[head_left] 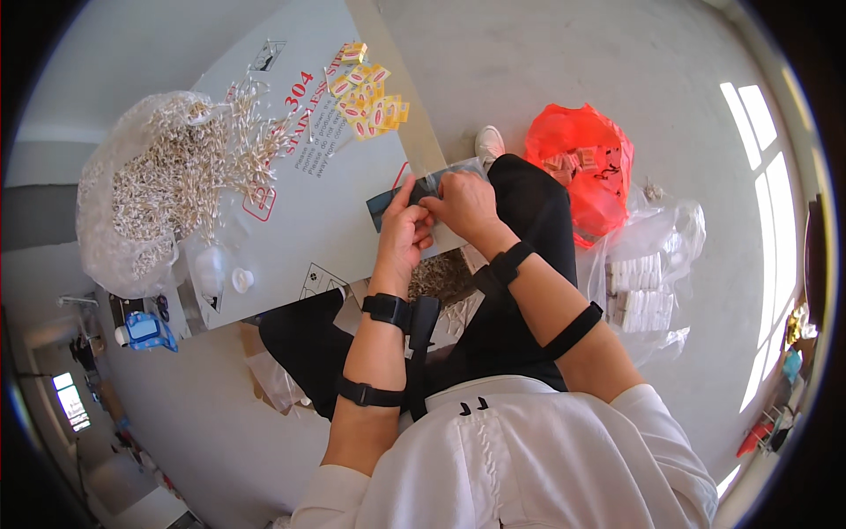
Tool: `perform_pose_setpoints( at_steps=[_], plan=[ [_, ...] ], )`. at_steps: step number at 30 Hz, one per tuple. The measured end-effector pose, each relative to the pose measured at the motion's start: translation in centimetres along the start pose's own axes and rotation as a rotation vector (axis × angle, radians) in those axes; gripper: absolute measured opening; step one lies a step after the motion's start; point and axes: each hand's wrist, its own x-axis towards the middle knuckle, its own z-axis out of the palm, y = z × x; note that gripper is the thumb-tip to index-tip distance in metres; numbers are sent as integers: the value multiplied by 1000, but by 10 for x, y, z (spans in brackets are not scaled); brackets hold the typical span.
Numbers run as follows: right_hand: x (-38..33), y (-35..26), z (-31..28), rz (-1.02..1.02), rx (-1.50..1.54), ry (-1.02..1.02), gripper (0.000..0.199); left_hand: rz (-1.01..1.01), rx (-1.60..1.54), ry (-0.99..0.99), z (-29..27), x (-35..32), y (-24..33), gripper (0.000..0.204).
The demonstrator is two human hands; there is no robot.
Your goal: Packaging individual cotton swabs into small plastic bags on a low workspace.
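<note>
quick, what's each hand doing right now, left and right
Left hand: closed, pinching the small clear packet at the board's edge.
Right hand: closed on the same packet, fingers curled over its top.

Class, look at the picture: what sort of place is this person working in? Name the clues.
Probably a home workshop for hand packing: a heap of cotton swabs on a cardboard sheet, small yellow packets, and a bare concrete floor. Both hands hold a clear pouch.

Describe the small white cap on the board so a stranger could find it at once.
Start at the big clear bag of cotton swabs on the grey board. Just below it, near the board's lower edge, a clear bottle lies; the white cap sits right beside it, round, solid white and alone.
</note>
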Motion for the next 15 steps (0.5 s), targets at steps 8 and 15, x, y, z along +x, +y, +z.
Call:
perform_pose_setpoints(
  at_steps=[8, 15],
  plan=[
    [1, -18, 10, -74, -217, 83, 25, 218, 241, 105, -30, 1, 2, 36],
    [6, -30, -4, 73, -402, -91, 19, 321, 496, -87, -63, -40, 11, 20]
  ],
)
